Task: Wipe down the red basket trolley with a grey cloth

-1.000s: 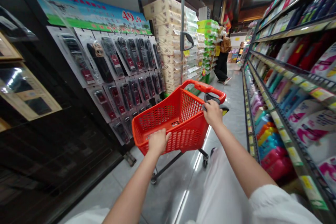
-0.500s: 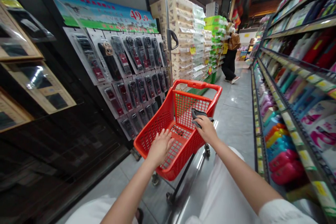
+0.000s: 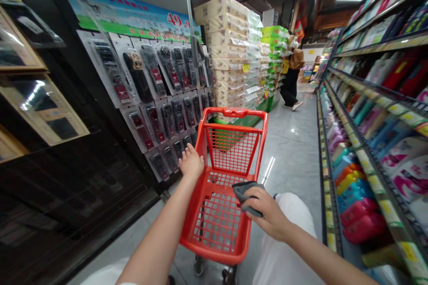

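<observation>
A small red plastic shopping cart (image 3: 230, 142) stands in front of me in a shop aisle, its basket holding nothing. My left hand (image 3: 191, 164) grips the basket's left rim, fingers curled over the edge. My right hand (image 3: 265, 213) presses a folded dark grey cloth (image 3: 245, 191) against the basket's right rim near me. The cart's tall metal pole with a black handle (image 3: 197, 51) rises at its far left side.
Packaged black items hang on a display board (image 3: 150, 84) to the left. Stacked cartons (image 3: 227, 49) stand ahead. Shelves of colourful bottles and packs (image 3: 368, 142) line the right side. A person with a backpack (image 3: 292, 75) stands further down the grey tiled aisle.
The cart has swung round so it points straight down the aisle. My left hand moved from the near rim to the left rim. My right hand with the cloth slid back toward me.
</observation>
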Tool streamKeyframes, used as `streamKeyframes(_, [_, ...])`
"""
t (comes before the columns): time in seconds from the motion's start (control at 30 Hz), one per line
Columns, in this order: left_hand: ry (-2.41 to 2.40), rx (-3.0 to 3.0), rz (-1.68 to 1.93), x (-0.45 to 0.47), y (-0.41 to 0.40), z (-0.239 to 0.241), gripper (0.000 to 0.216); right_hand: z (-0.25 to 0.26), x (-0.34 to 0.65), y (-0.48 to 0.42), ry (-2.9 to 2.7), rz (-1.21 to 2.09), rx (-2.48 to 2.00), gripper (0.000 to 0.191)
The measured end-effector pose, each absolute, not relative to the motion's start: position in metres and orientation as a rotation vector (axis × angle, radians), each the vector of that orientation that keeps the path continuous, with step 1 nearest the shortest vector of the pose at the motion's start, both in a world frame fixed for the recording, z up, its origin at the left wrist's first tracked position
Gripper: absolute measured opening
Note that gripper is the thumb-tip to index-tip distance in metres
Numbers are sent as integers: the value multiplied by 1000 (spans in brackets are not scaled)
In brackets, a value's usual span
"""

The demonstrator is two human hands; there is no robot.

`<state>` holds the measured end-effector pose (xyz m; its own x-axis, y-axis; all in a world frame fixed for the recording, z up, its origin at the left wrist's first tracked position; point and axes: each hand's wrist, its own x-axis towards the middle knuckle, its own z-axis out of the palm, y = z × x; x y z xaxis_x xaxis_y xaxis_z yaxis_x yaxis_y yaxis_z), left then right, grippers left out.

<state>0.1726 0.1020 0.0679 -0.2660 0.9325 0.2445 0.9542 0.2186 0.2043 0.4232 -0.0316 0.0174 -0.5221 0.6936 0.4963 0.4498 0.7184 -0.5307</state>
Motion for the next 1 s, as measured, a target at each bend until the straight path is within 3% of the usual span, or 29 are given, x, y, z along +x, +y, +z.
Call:
streamKeyframes(0.2, [-2632, -1746, -556, 174, 115, 80, 60, 49, 436, -30, -2479, 482, -883, 19])
streamKeyframes(0.33, [-2731, -1744, -527, 166, 111, 77, 36, 59, 449, 36, -2468, 219, -1149, 26])
streamKeyframes(0.57, [-2785, -1664, -500, 156, 89, 76, 27, 63, 431, 145, -2096, -95, -1540, 31])
streamKeyframes(0.87, [-2828, -1590, -500, 130, 49, 77, 29, 53, 404, 96, -2240, 37, -1439, 45])
streamKeyframes(1.0, [-2876, -1598, -479, 116, 37, 80, 31, 77, 405, 89, -2418, 82, -1394, 34])
